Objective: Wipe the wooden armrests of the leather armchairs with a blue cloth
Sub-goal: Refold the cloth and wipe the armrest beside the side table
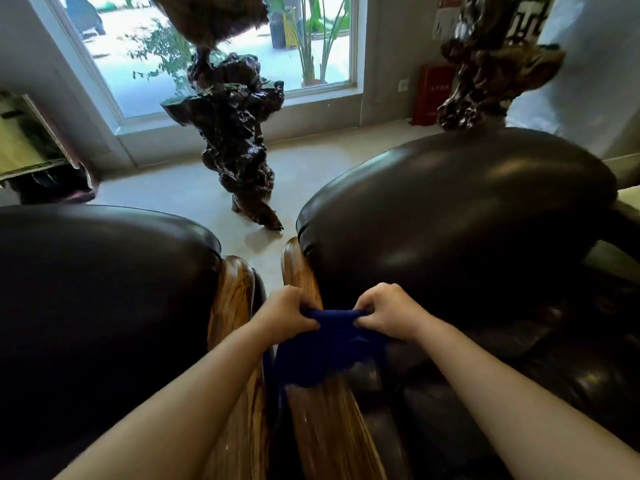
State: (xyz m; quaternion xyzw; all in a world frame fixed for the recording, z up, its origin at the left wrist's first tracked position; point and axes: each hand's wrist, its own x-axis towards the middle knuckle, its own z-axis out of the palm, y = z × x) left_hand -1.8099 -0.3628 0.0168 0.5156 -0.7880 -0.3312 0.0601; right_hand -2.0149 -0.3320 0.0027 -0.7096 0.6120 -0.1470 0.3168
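My left hand and right hand each pinch the top edge of a dark blue cloth, stretched between them over the striped wooden armrest along the left edge of a dark brown leather armchair. A second wooden armrest lies just beside it.

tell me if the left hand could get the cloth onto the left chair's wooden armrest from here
Probably yes: the left hand grips the blue cloth right beside that armrest, with nothing visible between them.
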